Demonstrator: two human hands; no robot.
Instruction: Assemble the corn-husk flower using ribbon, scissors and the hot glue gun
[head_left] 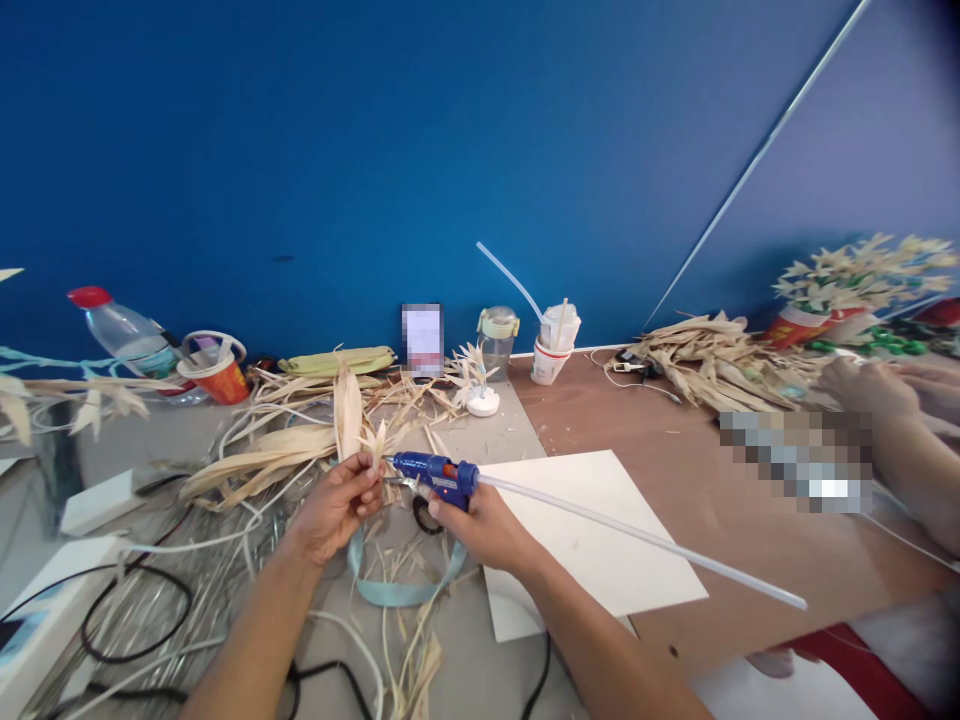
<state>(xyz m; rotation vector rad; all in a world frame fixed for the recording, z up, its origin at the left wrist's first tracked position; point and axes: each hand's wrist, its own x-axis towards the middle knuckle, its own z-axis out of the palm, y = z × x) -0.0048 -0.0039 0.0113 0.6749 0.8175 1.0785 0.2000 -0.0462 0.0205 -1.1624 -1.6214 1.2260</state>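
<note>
Tho txt (411,461) illegible, glue gun (441,476)

A craft workspace, with corn husks and husk flowers (862,275) about

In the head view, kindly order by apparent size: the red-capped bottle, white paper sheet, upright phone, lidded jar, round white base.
1. White paper sheet
2. Red-capped bottle
3. Upright phone and lidded jar: too alike to rank
4. Round white base
</note>
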